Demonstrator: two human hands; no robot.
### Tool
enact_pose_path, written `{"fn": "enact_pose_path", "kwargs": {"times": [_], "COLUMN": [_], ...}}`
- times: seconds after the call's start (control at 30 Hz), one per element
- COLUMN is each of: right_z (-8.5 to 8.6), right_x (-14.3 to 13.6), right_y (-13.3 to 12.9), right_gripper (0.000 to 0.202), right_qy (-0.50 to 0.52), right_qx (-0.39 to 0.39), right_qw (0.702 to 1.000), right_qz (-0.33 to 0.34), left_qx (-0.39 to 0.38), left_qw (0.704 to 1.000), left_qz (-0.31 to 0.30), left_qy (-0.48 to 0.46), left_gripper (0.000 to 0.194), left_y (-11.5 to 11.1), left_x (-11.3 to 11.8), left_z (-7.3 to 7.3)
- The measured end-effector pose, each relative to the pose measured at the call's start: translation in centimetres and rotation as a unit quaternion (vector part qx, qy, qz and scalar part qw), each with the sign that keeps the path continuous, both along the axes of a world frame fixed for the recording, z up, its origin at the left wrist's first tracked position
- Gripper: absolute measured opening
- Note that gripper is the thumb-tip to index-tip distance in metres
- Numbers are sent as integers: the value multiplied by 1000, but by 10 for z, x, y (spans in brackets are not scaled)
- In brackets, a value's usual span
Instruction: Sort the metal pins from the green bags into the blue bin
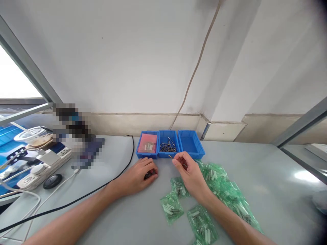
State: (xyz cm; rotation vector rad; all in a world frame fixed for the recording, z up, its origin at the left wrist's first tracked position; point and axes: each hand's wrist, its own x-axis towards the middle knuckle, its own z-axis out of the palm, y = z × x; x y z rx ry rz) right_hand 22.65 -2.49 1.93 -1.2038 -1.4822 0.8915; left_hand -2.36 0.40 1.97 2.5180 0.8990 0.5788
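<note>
Pinching a slim metal piece (171, 156) between thumb and index finger, the right hand (190, 172) holds it just in front of the middle blue bin (166, 154), the piece's tip pointing up and to the left. The fingers of the left hand (140, 175) curl around some dark metal pieces (149, 174), mostly hidden by the grip, with the hand resting on the bench (258, 173) just before the left blue bin (146, 156). That bin holds a pink packet (148, 139); the middle one holds a loose pile of metal screws (168, 147); the right blue bin (191, 146) stands beside it. Near the right wrist lie a few small green bags (171, 207) with metal and white pieces inside, and past the forearm spreads a heap of green bags (226, 189). Farther left, a black cable (102, 186) runs across the bench, with a black mouse (52, 181) beside a white power strip (46, 170).
</note>
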Motion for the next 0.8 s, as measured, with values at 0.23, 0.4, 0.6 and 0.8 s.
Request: {"fn": "enact_pose_path", "kwargs": {"times": [0.23,0.4,0.6,0.8], "right_z": [-5,-2,3,7], "right_x": [0,-1,-1,-2], "right_y": [2,4,3,3], "right_gripper": [33,44,49,47], "right_qy": [41,98,138,140], "right_qx": [-33,-76,-115,-118], "right_qw": [999,992,984,983], "right_qz": [6,15,-1,-19], "left_qx": [-1,-2,-11,-12], "left_qw": [1000,1000,1000,999], "left_qz": [-8,-7,-16,-28], "left_qy": [-2,-5,-18,-31], "left_gripper": [3,3,11,10], "left_y": [-1,0,1,3], "left_x": [0,-1,-1,-1], "left_z": [2,-1,-2,-4]}}
